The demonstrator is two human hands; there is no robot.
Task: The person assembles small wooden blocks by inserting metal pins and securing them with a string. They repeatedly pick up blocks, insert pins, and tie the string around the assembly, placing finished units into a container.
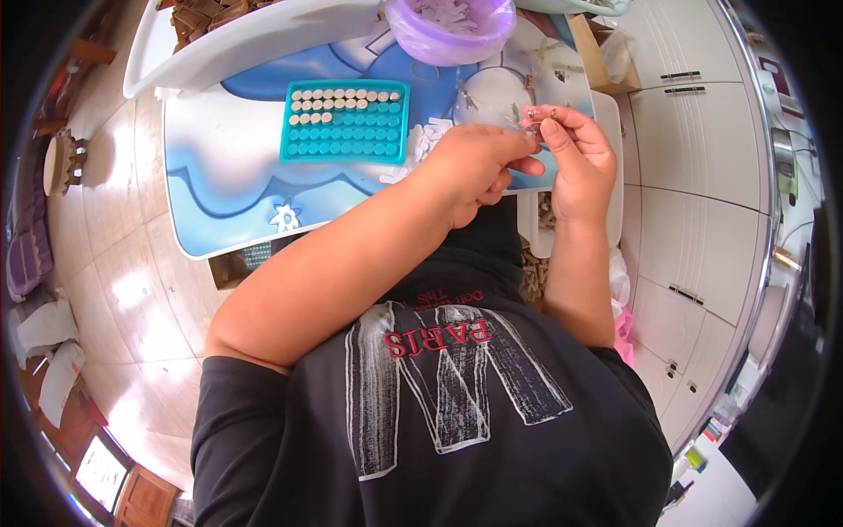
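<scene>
Over the table's right part, my left hand (481,165) and my right hand (581,162) meet at their fingertips. Both are closed in a pinch around a small metallic piece (531,114), too tiny to name. To the left of them lies a teal tray (285,132) with rows of round wells. Beige round discs (338,95) fill its upper wells in part; the lower rows show bare teal. A pile of white paper strips (428,139) sits between the tray and my left hand. Small metallic bits (546,66) are scattered beyond my fingers.
A purple basin (492,44) with a clear plastic liner holds white strips at the back. White bin (263,48), back left, contains brown pieces. A cardboard box (623,83) stands at the table's right corner, beside white cabinets (702,132). A rubber band (425,77) lies near the basin.
</scene>
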